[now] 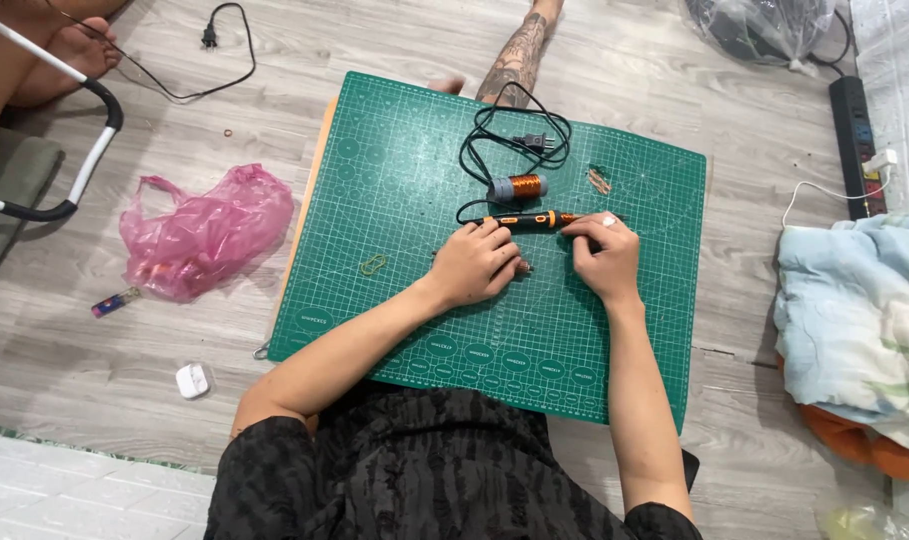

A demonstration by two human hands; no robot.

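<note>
Hands meet over a green mat (394,300) on the wooden floor, seen from the head camera. The left hand (474,265) rests knuckles up, fingers curled loosely at the rear end of a black and orange pen tool (529,219) lying crosswise on the mat. The right hand (604,255) pinches near its front end, fingers closed around the tip area; what sits under them I cannot tell. The tool's black cord (509,135) loops away to a plug, beside a copper coil (519,187). A rubber band (373,265) lies left of the hands, a pink bag (199,235) and a white case (191,380) on the floor, a power strip (854,140) far right. It looks like fitting or adjusting at the tip; any next move needs a steady grip on the tool's body.
</note>
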